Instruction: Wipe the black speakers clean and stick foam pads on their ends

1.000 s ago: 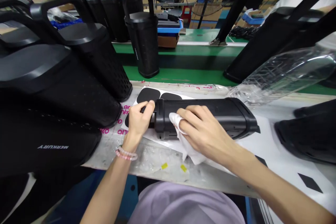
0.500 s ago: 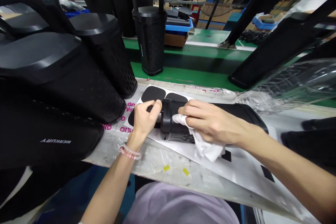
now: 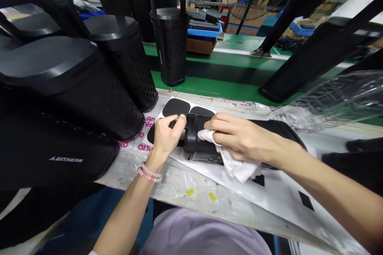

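- The person's left hand (image 3: 167, 135) curls around the handle (image 3: 181, 142) of a black case (image 3: 205, 146), lying on a white sheet (image 3: 287, 191)
- The right hand (image 3: 239, 137) pinches a white cloth (image 3: 239, 167) against it
- Behind, a blue tray (image 3: 203, 32) holds black parts (image 3: 205, 24)

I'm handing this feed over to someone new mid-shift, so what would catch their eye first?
Probably the white cloth in the right hand, bright against the black unit lying on its side while the left hand grips its left end. Next come the big black units crowding the left, then the green surface running across behind the bench.
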`<act>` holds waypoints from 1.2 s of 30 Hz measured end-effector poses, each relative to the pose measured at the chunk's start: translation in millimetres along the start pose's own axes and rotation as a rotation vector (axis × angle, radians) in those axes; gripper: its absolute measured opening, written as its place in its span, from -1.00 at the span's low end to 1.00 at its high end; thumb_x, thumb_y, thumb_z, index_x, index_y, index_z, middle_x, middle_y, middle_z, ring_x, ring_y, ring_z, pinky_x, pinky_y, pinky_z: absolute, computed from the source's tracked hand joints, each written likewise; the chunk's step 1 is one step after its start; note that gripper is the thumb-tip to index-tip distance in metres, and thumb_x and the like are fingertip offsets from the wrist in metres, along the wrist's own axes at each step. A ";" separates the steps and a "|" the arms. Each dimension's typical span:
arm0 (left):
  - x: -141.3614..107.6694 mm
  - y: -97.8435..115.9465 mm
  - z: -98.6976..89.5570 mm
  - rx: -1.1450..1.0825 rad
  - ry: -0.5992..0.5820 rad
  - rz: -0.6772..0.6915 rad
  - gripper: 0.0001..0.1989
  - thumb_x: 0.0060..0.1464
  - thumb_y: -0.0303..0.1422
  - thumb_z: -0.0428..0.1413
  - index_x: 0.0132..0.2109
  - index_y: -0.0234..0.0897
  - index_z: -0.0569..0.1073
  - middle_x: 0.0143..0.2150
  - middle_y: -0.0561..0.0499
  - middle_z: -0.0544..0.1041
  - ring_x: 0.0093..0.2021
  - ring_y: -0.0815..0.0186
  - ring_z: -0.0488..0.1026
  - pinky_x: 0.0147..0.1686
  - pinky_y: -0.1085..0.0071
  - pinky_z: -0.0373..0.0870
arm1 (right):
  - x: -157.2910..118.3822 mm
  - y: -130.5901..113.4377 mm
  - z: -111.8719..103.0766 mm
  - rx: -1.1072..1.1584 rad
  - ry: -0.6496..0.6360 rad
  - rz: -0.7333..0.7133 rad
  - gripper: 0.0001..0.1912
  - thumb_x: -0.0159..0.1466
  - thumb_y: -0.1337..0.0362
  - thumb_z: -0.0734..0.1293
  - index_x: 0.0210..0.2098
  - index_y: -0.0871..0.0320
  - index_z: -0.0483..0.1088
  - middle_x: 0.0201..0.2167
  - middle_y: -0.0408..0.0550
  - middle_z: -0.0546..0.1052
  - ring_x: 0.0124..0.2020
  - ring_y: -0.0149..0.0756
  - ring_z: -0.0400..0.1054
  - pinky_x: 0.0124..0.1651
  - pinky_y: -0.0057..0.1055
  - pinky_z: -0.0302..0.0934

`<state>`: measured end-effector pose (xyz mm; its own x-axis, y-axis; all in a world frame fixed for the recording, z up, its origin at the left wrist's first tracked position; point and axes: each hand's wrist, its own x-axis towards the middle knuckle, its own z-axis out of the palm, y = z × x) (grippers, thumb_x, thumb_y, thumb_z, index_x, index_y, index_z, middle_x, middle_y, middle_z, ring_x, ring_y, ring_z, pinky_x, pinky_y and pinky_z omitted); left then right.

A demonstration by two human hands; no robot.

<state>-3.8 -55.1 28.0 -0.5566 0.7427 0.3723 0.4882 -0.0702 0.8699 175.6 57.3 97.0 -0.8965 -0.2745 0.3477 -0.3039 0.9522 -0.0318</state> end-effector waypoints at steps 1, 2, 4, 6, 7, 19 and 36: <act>-0.2 -0.1 -0.1 0.001 -0.002 -0.003 -0.57 0.13 -0.31 0.03 -0.63 -0.24 0.04 -0.65 0.16 -0.01 -0.59 0.46 -0.03 -0.57 0.42 -0.05 | -0.3 0.2 0.0 0.007 -0.005 0.002 -0.73 0.24 0.61 0.10 -0.39 0.17 0.27 -0.25 0.10 0.46 -0.27 -0.23 0.22 -0.29 -0.29 0.21; -0.4 -0.2 -0.2 0.002 -0.004 -0.007 -0.56 0.13 -0.30 0.03 -0.63 -0.24 0.04 -0.64 0.16 -0.01 -0.59 0.46 -0.03 -0.57 0.42 -0.05 | -0.9 0.4 0.0 0.017 -0.012 0.002 -0.73 0.24 0.61 0.10 -0.40 0.16 0.26 -0.25 0.10 0.46 -0.27 -0.23 0.21 -0.29 -0.29 0.21; -0.9 0.2 -0.3 0.004 -0.008 -0.016 -0.56 0.14 -0.30 0.03 -0.62 -0.24 0.04 -0.64 0.16 -0.01 -0.58 0.46 -0.03 -0.56 0.42 -0.04 | -1.9 0.2 0.2 0.029 -0.007 0.004 -0.73 0.23 0.61 0.10 -0.39 0.16 0.26 -0.26 0.11 0.47 -0.29 -0.23 0.20 -0.31 -0.30 0.19; -1.1 1.0 -0.4 0.006 -0.011 -0.024 -0.57 0.14 -0.31 0.02 -0.62 -0.24 0.04 -0.63 0.16 -0.01 -0.57 0.46 -0.02 -0.55 0.42 -0.04 | -2.0 -0.5 1.2 0.027 0.009 0.013 -0.75 0.23 0.61 0.10 -0.36 0.17 0.27 -0.26 0.12 0.47 -0.30 -0.23 0.20 -0.32 -0.30 0.19; -1.1 1.4 -0.4 0.008 -0.009 -0.027 -0.57 0.14 -0.31 0.02 -0.62 -0.24 0.04 -0.63 0.17 -0.01 -0.57 0.46 -0.03 -0.55 0.42 -0.04 | -1.5 -1.1 1.9 0.019 0.020 0.020 -0.75 0.23 0.61 0.10 -0.35 0.17 0.28 -0.26 0.12 0.47 -0.29 -0.22 0.21 -0.31 -0.30 0.19; -1.9 1.9 -0.2 0.011 -0.003 -0.046 -0.57 0.12 -0.30 0.03 -0.62 -0.23 0.03 -0.62 0.16 -0.04 -0.57 0.46 -0.03 -0.54 0.41 -0.05 | 1.2 -7.8 7.2 -0.052 0.066 0.099 -0.72 0.23 0.61 0.09 -0.39 0.19 0.30 -0.31 0.12 0.44 -0.31 -0.23 0.21 -0.30 -0.31 0.20; -0.1 2.8 -1.0 0.012 -0.023 -0.072 -0.57 0.11 -0.28 0.02 -0.61 -0.23 0.02 -0.62 0.16 -0.04 -0.56 0.46 -0.03 -0.54 0.40 -0.07 | 6.0 -2.3 7.7 0.068 0.103 0.136 -0.73 0.20 0.60 0.15 -0.32 0.23 0.41 -0.27 0.11 0.49 -0.22 -0.18 0.16 -0.18 -0.21 0.23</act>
<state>-3.1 -56.1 30.8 -0.5746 0.7608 0.3015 0.4559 -0.0084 0.8900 168.5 52.4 91.9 -0.8944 -0.1250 0.4295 -0.2061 0.9673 -0.1476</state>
